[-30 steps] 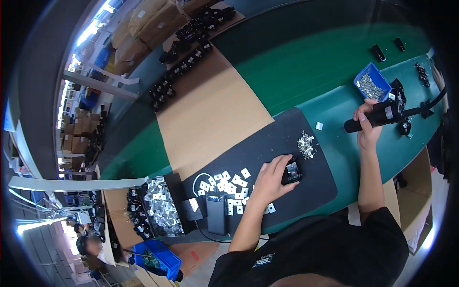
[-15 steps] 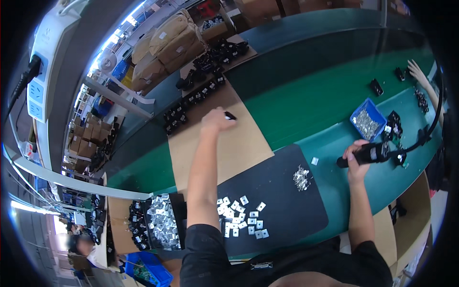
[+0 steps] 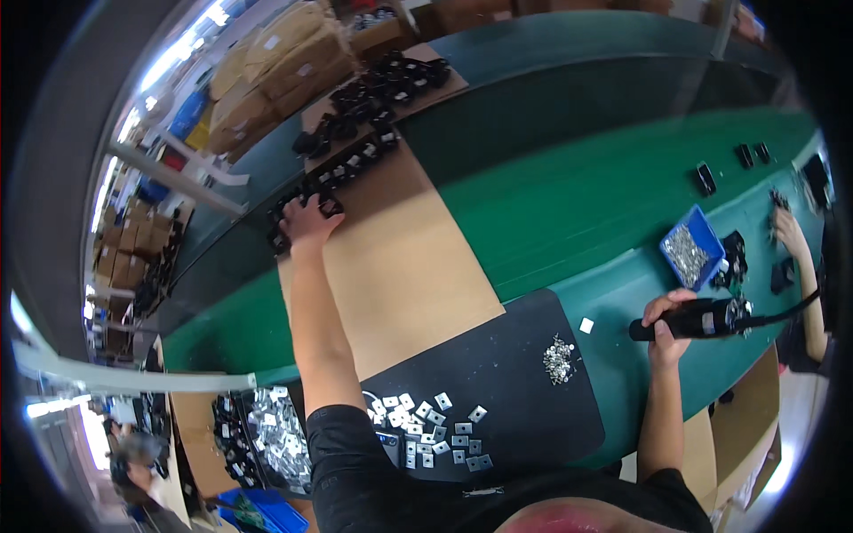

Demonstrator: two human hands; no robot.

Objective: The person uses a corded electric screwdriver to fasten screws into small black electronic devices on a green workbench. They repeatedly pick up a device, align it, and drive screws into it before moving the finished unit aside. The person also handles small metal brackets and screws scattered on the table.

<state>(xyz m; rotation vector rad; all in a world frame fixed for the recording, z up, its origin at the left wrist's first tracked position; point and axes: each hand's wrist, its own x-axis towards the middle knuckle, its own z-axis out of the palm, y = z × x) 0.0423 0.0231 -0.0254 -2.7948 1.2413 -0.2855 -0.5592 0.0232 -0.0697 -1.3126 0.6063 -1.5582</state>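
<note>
My left hand (image 3: 307, 222) reaches to the end of a row of small black parts (image 3: 351, 164) on the cardboard sheet (image 3: 418, 266). Its fingers are around a small black part (image 3: 330, 206), partly hidden by the hand. In my right hand (image 3: 665, 330) is a black corded electric screwdriver (image 3: 697, 320), held level above the green table. Between my arms lies a black mat (image 3: 515, 391). Loose silvery square plates (image 3: 435, 431) are scattered on it, with a small heap of screws (image 3: 559, 359) nearer my right hand.
A blue bin of small metal pieces (image 3: 689, 253) stands beyond the screwdriver. Several black parts (image 3: 705, 178) sit on the green belt (image 3: 569, 186). At right another person's hand (image 3: 785, 229) touches dark pieces. A box of metal plates (image 3: 280, 435) is at lower left.
My left hand has moved left with the black part, from the cardboard's middle to the row. My right hand still holds the screwdriver. The other person's hand has come lower and nearer.
</note>
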